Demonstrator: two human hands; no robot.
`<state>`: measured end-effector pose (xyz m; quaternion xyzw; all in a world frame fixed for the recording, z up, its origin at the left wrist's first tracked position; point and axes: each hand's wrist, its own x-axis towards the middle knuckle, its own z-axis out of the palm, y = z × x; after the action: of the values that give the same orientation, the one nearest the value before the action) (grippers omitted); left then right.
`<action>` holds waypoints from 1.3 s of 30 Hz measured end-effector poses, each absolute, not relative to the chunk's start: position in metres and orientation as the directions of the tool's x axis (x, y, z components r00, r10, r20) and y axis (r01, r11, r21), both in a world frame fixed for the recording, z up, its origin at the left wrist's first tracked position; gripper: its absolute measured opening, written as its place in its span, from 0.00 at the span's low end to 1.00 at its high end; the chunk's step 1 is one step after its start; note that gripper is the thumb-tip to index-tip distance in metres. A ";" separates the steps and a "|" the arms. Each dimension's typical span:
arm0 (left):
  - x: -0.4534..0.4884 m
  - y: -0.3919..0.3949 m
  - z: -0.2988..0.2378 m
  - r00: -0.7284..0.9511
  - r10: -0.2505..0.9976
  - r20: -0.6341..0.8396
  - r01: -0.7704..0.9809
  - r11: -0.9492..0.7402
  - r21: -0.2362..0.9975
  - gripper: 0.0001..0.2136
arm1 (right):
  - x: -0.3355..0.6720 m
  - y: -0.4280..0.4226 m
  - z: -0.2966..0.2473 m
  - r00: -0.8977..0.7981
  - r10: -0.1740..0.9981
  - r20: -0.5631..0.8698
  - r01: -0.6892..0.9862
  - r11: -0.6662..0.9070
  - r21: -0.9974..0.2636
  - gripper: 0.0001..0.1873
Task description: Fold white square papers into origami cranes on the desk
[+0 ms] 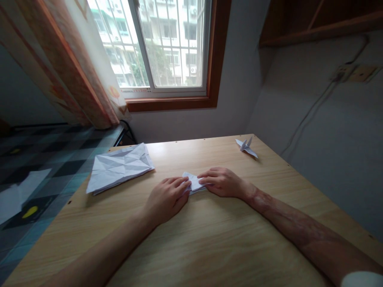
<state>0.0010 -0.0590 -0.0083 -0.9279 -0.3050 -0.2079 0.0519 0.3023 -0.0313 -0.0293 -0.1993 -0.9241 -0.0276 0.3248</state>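
Note:
Between my two hands, a small folded sheet of white paper (194,182) rests on the wooden table (203,247). My left hand (169,197) grips its left end, thumb below and fingers on top. The right end is under the fingers of my right hand (223,182), which press it from above and the side. Both hands are closed on the paper, and their fingers cover its two ends. Farther back on the right stands a folded white paper crane (246,148). A stack of creased white paper sheets (119,167) lies to the left, near the table's edge.
Left of the table is a bed with a checked cover (74,139), with loose white papers (20,195) on it. Behind are a curtain (74,59) and a barred window (176,48). A cable (311,107) hangs along the right wall below a wooden shelf (323,30).

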 end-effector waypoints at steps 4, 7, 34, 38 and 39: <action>0.002 -0.060 -0.007 0.716 0.562 0.413 0.601 -0.798 0.043 0.17 | 0.302 -0.033 -0.028 -0.701 0.348 0.622 0.385 0.919 -0.080 0.10; 0.001 -0.060 -0.008 0.707 0.577 0.409 0.616 -0.787 0.046 0.18 | 0.302 -0.034 -0.026 -0.704 0.350 0.618 0.380 0.921 -0.089 0.08; -0.006 -0.063 -0.013 0.475 0.667 0.574 0.745 -0.652 0.140 0.16 | 0.299 -0.036 -0.020 -0.593 0.637 0.492 0.363 0.757 -0.543 0.18; -0.005 -0.065 -0.013 0.451 0.660 0.601 0.739 -0.654 0.164 0.17 | 0.299 -0.040 -0.014 -0.610 0.700 0.371 0.327 0.649 -0.687 0.28; -0.004 -0.065 -0.013 0.443 0.663 0.603 0.739 -0.651 0.173 0.16 | 0.298 -0.042 -0.011 -0.618 0.706 0.346 0.332 0.634 -0.699 0.33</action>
<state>-0.0040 -0.0653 -0.0126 -0.8473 -0.4138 -0.3278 0.0579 0.2981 -0.0418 -0.0109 -0.3058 -0.8483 0.2995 0.3119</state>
